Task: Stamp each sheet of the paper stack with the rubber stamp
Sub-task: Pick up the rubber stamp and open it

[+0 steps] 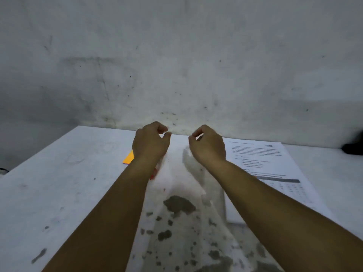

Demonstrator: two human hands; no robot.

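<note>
A stack of printed paper lies on the right side of the white table, with lines of text and a grey bar on its top sheet. My left hand and my right hand hover side by side above the table's far edge, left of the stack. Their fingers are loosely curled and hold nothing. An orange flat item peeks out from behind my left wrist. A small red thing shows beside my left forearm, mostly hidden. I cannot make out a rubber stamp.
The table top is scuffed, with dark chipped patches near its front middle. A stained grey wall stands right behind the table. A dark object sits at the far right edge.
</note>
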